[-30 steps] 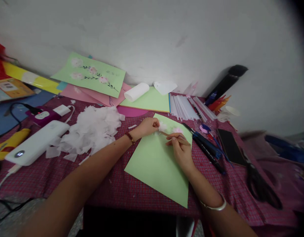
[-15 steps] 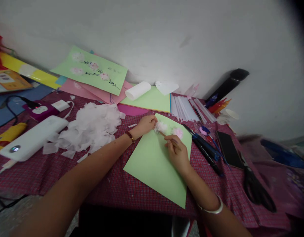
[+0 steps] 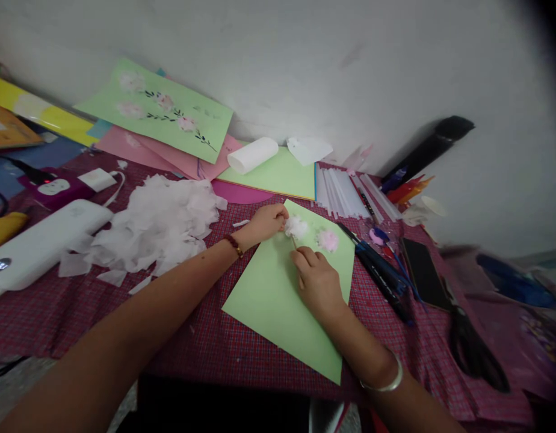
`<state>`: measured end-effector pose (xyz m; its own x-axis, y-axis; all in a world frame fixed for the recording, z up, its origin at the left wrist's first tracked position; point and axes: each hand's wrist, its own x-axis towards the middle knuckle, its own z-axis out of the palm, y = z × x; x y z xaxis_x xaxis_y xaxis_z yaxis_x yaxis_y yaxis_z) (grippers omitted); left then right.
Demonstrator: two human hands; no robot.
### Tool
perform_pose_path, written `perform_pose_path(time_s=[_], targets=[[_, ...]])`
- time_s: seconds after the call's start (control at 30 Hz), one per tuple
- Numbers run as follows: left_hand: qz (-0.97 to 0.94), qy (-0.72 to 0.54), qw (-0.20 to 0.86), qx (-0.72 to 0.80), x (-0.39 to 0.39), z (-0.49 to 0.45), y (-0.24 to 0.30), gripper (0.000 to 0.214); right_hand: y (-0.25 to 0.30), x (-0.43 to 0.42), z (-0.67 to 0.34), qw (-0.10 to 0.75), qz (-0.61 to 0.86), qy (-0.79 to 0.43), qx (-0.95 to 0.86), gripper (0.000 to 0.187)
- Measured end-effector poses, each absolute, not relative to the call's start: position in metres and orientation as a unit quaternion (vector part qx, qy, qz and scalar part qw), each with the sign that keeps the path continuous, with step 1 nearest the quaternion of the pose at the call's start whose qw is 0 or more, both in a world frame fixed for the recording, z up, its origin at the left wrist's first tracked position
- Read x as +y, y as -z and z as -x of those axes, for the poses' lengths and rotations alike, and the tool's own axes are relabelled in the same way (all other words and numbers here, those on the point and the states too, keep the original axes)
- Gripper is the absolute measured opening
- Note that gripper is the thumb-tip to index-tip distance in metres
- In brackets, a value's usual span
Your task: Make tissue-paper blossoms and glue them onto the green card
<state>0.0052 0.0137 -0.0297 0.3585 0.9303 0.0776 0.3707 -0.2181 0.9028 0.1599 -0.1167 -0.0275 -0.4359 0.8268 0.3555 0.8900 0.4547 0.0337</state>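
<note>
A sheet of light green paper (image 3: pixel 278 307) lies at a slant on the checked tablecloth. Near its top are a white tissue-paper flower (image 3: pixel 296 227) and, to the right, a pink one (image 3: pixel 327 240). My left hand (image 3: pixel 269 221) rests at the sheet's upper left edge, fingers closed beside the white flower; what they pinch, if anything, is hidden. In my right hand (image 3: pixel 318 278) a thin stick (image 3: pixel 294 242) points up at the white flower's lower edge. Most of the stick is hidden by the fingers.
White tissue pieces (image 3: pixel 160 222) are heaped on the left, beside a white power bank (image 3: pixel 47 243). Behind leans a green card (image 3: pixel 179 111) with flowers. To the right lie black pens (image 3: pixel 381 282), glue sticks (image 3: pixel 339 192), a phone (image 3: pixel 422 270) and scissors (image 3: pixel 474 349).
My right hand has turned and shifted slightly left, and the stick now stands steeper under the white flower. More of that flower shows. The whole view has shifted a little.
</note>
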Motion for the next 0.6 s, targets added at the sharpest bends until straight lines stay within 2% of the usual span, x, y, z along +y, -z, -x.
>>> perform_pose_path(time_s=[0.1, 0.17, 0.33, 0.4, 0.5, 0.6], targets=[[-0.720, -0.331, 0.404, 0.457, 0.013, -0.005, 0.029, 0.016, 0.027, -0.116, -0.160, 0.144, 0.512, 0.084, -0.843, 0.029], [-0.720, -0.329, 0.404, 0.457, 0.014, -0.005, 0.029, 0.016, 0.027, -0.116, -0.162, 0.186, 0.512, 0.025, -0.838, 0.027], [-0.714, -0.322, 0.416, 0.461, 0.019, -0.005, 0.035, 0.017, 0.027, -0.112, -0.171, 0.453, 0.543, -0.207, -0.676, 0.022], [-0.712, -0.320, 0.415, 0.467, 0.020, -0.006, 0.038, 0.017, 0.027, -0.111, -0.175, 0.523, 0.552, -0.273, -0.590, 0.022], [-0.718, -0.305, 0.410, 0.472, 0.018, -0.006, 0.035, 0.017, 0.028, -0.109, -0.180, 0.582, 0.543, -0.354, -0.491, 0.019], [-0.745, -0.277, 0.407, 0.451, 0.012, -0.004, 0.020, 0.015, 0.033, -0.106, -0.182, 0.579, 0.533, -0.410, -0.461, 0.017]])
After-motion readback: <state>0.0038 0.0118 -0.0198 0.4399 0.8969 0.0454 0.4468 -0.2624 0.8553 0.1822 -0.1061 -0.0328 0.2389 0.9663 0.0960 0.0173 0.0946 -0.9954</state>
